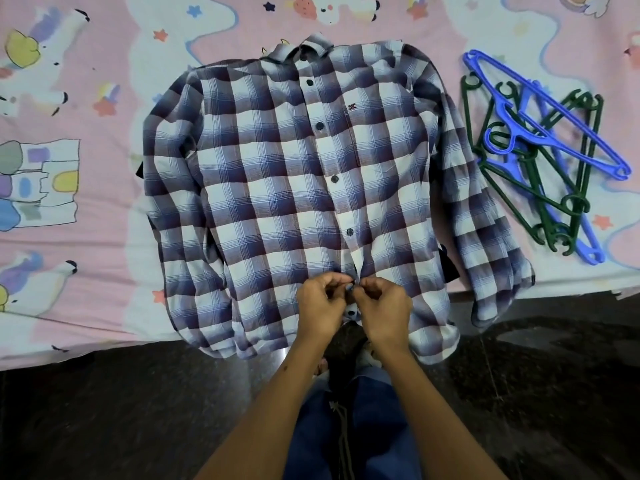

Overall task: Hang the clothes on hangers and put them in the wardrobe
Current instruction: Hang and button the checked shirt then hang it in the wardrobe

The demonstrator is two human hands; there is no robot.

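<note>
- Bed [104, 209] fills the top of the view, w/ a pink sheet printed in cartoon animals, stars & clouds; its edge runs across the lower third
- Below the bed edge: dark speckled floor [540, 393], glossy in spots
- Plaid shirt [277, 174] lies flat, front up, on the bed, collar away from the person, hem hanging just over the bed edge; blue, purple & white checks
- Sleeves lie down along both sides of the body; the right-side cuff reaches past the bed edge
- Dark buttons [319, 125] down the placket look done up from collar to near the hem
- Something dark peeks out from under the shirt at both sides, can't tell what
- Hangers [540, 157] in a loose pile on the bed just right of the shirt, near its sleeve: blue & dark green plastic, crossed over each other
- Left hand [320, 306] & right hand [382, 306] meet at the placket near the hem, knuckles up, forearms coming in from below
- Fingers of both hands curled, pinching the shirt fabric at a low button, thumbs & forefingers nearly touching
- Blue trousers visible between the forearms, w/ a drawcord hanging
</note>
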